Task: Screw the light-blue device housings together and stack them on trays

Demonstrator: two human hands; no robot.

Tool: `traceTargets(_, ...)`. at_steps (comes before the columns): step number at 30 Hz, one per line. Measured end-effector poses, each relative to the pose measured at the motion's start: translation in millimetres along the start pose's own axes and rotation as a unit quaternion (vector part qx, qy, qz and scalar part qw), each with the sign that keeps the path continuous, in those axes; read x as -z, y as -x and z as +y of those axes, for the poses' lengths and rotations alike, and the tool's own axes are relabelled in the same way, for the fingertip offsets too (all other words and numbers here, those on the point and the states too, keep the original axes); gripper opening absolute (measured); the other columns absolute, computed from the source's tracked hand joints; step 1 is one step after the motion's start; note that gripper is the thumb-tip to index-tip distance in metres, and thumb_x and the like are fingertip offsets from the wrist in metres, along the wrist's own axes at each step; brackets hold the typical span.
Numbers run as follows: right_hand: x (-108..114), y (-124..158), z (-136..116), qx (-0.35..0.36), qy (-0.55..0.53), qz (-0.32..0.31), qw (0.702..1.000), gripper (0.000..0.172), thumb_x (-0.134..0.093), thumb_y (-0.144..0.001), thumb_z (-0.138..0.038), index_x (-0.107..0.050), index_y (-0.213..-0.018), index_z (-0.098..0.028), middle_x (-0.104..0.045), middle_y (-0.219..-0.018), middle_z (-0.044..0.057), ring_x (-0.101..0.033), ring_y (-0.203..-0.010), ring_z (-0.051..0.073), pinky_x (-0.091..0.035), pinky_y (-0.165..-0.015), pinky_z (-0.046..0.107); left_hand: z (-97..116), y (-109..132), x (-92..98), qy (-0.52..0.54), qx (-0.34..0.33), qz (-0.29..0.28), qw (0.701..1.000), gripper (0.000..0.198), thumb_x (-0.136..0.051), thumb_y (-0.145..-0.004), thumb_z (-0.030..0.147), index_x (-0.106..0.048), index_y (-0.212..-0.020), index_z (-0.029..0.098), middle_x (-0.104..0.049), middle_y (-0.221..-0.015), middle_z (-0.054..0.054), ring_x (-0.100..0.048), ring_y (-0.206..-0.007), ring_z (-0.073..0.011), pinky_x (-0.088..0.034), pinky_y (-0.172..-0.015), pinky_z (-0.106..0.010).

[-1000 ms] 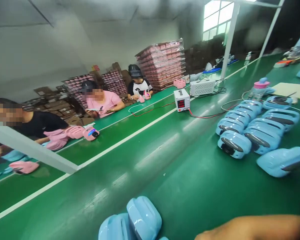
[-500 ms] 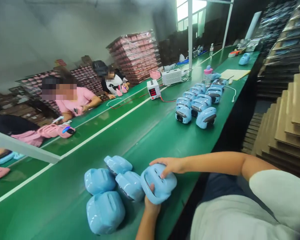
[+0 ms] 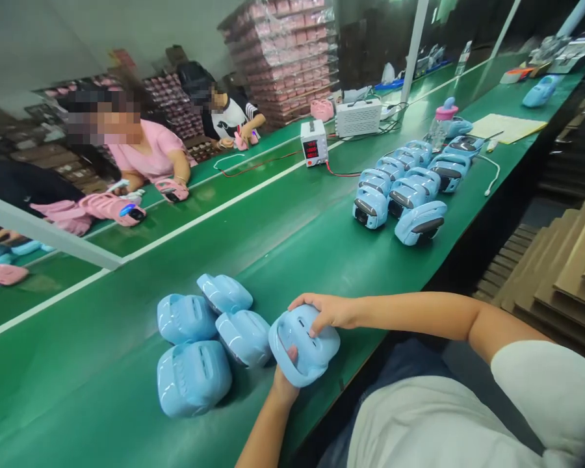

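Both my hands hold a light blue plastic device with a loop handle, tilted over the green bench, its slotted face up. My left hand grips the handle from below, thumb through its opening. From the right, my right hand wraps the body, with a finger near the small slots; its other fingertips are hidden behind. Close on the left lie more devices of this kind, one of them beside the held one.
Further along the bench stand several blue devices, a power supply with a red display and a pink-capped bottle. Across the bench, co-workers handle pink devices. A white post crosses at left; cardboard is stacked at right.
The view has shifted, so the bench items sit elsewhere in the picture. My hands keep nearly the same grip on the blue device. Across the bench, a co-worker's pink device is lower.
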State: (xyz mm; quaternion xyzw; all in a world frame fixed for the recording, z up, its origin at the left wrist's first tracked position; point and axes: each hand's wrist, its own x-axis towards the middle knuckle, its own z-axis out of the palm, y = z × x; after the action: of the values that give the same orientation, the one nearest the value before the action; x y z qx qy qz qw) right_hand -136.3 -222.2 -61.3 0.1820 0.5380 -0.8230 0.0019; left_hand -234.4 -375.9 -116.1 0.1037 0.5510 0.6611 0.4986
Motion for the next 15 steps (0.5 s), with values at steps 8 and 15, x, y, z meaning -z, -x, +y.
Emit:
traceTargets(8,5.4,-14.3,-17.4,-0.048,0.008,-0.032,0.998,0.066,-0.071,-0.039,-0.008,-0.053,-0.101,-0.021,-0.051,-0.088,-0.003,-0.05,-0.075,0.013,-0.043,-0.059,0.023,-4.6,2.4,-8.1,0.044,-0.006,0.046,0.998,0.07,-0.073,-0.061,0.05,-0.053,-0.123,0.023,-0.066,-0.111,-0.008,-0.054,-0.115,-0.0318,-0.041,-0.101,-0.044)
traceTargets(15,20.5,-19.3,-30.9,-0.05,0.0,-0.053,0.997,0.064,-0.071,-0.038,-0.006,-0.052,-0.097,-0.02,-0.048,-0.09,-0.003,-0.05,-0.075,0.012,-0.042,-0.056,0.021,10.8,-0.7,-31.7,0.011,-0.041,0.056,0.998,0.055,-0.071,-0.065,0.048,-0.059,-0.113,0.023,-0.069,-0.103,-0.005,-0.056,-0.112,-0.0301,-0.04,-0.102,-0.043)
